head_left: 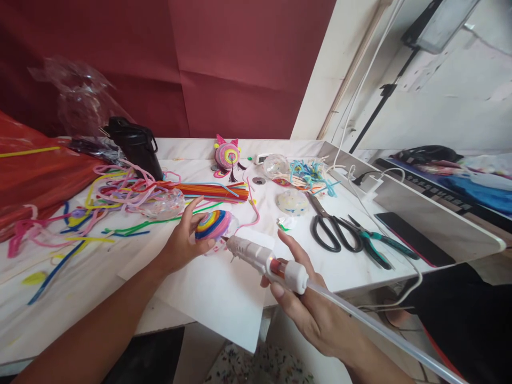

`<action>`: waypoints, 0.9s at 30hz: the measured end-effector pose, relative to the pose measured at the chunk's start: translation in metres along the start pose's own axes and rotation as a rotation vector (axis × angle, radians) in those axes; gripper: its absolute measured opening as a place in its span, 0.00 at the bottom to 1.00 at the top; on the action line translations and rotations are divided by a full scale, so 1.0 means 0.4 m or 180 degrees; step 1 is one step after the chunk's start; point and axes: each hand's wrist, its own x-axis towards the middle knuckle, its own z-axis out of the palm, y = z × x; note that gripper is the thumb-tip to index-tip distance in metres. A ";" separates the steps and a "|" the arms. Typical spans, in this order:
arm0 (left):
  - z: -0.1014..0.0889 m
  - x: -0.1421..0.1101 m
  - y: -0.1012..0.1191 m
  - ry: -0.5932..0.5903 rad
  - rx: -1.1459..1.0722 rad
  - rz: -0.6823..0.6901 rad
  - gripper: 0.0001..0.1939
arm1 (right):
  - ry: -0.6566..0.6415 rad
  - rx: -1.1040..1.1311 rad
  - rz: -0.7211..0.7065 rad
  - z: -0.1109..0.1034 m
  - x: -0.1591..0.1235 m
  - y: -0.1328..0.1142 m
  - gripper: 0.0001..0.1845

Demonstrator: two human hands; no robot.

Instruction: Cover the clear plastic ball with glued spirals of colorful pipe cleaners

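Note:
My left hand (186,240) grips a clear plastic ball (231,230) partly covered in rainbow-coloured pipe cleaner rings (214,224), thumb below and fingers on its left side. In my right hand (308,298) is a white glue gun (250,250), its tip pointing left, at or just beside the ball; whether the two touch I cannot tell. A long clear glue stick (360,312) runs out of the gun's back, past my wrist. Beneath both hands lies a white paper sheet (224,298). A loose pink pipe cleaner (256,205) curves behind the ball.
Bundled orange pipe cleaners (216,192) and a loose tangle (116,192) lie left, near a black bottle (134,146). A finished pink ball (227,154) with ears stands at the back. Scissors (330,226), pliers (374,242) and a phone (414,239) lie right.

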 end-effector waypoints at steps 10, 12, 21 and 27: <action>0.001 -0.004 0.010 0.0034 0.0054 -0.0128 0.68 | 0.0137 -0.0094 0.0192 -0.003 -0.003 0.007 0.39; 0.002 -0.005 0.017 0.0021 0.0031 -0.0171 0.69 | 0.0066 -0.0030 0.0102 -0.006 0.002 -0.002 0.40; -0.005 -0.001 0.012 0.0012 0.0007 -0.0190 0.69 | 0.0084 -0.0074 0.0086 0.006 -0.012 0.010 0.39; -0.006 0.000 -0.009 0.0000 0.0006 -0.0120 0.69 | 0.0102 -0.0125 0.0000 0.005 -0.009 0.010 0.38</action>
